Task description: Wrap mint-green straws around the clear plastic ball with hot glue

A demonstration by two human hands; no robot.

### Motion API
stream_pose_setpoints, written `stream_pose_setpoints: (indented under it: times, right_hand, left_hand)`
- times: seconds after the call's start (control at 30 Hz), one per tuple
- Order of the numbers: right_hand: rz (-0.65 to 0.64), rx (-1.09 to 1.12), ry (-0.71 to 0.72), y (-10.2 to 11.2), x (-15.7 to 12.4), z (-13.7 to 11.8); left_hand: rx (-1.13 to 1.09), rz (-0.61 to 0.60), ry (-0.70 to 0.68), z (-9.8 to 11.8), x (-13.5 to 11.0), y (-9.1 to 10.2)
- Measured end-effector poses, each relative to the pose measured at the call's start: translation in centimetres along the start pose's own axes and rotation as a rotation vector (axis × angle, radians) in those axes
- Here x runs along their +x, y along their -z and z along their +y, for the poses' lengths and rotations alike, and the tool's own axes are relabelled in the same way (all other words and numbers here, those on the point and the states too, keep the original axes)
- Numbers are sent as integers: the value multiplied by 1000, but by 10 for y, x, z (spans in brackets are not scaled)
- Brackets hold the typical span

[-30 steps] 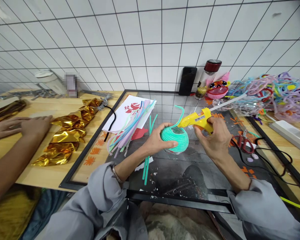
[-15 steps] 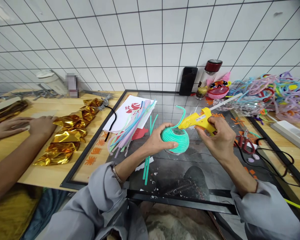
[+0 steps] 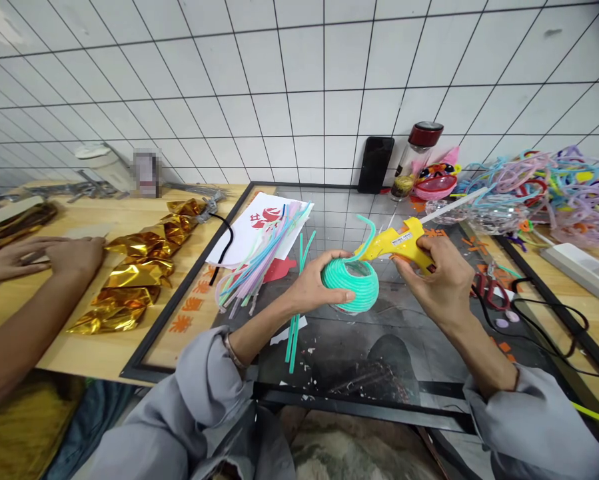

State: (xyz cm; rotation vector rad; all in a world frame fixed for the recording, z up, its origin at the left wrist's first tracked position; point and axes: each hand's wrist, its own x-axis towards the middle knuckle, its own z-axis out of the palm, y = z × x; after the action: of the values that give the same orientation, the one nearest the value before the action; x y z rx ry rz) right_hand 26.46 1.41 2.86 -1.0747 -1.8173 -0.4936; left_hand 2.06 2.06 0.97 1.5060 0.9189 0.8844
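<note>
My left hand [image 3: 319,285] is wrapped round the side of a clear bowl-like cup coiled in green pipe cleaner [image 3: 355,285]. One free end of the green pipe cleaner curls up from its rim. A yellow hot glue gun [image 3: 396,243] is gripped in my right hand [image 3: 440,275], its nozzle at the far rim beside that loose strand. A white glue stick [image 3: 456,203] juts from the back of the gun. Below my left wrist lie several loose green pipe cleaners [image 3: 293,340], partly hidden by my arm.
Pastel pipe cleaners [image 3: 259,257] lie over white paper [image 3: 244,220] on the left. At the back stand a phone [image 3: 376,165] and a glass bottle [image 3: 406,170]. Scissors [image 3: 490,290], a black cord [image 3: 544,320] and a power strip [image 3: 586,270] are rightward. A co-worker's hands [image 3: 74,257] rest near gold foil [image 3: 134,273].
The glue gun's nozzle has shifted slightly along the rim, and the free green strand leans a little further right. The co-worker's hands have moved slightly left.
</note>
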Motion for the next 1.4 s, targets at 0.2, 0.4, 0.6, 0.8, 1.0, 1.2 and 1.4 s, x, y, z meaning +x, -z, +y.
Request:
stream_pose_setpoints:
  times: [0.2,0.4,0.6,0.8,1.0,1.2,1.4]
  right_hand:
    - [-44,14,-20,2,0,3]
    - [-81,89,-55,7,1,6]
    - [-86,39,-75,6,0,4]
    - [-69,31,-45,5,0,3]
    - [-85,94,-31,8,1,8]
    - [-71,83,-54,7,1,7]
    - [-93,62,-68,6,1,8]
  left_hand:
    - [12,-3,-10,1,-1,0]
    - [-9,-25,-4,2,-2,1]
    - [20,-18,-18,2,-2,1]
    - [31,-19,-31,0,-2,1]
    - [7,-37,-37,-1,-2,2]
    - [15,-45,-41,-4,-1,3]
    - [6,-50,-68,-3,-1,4]
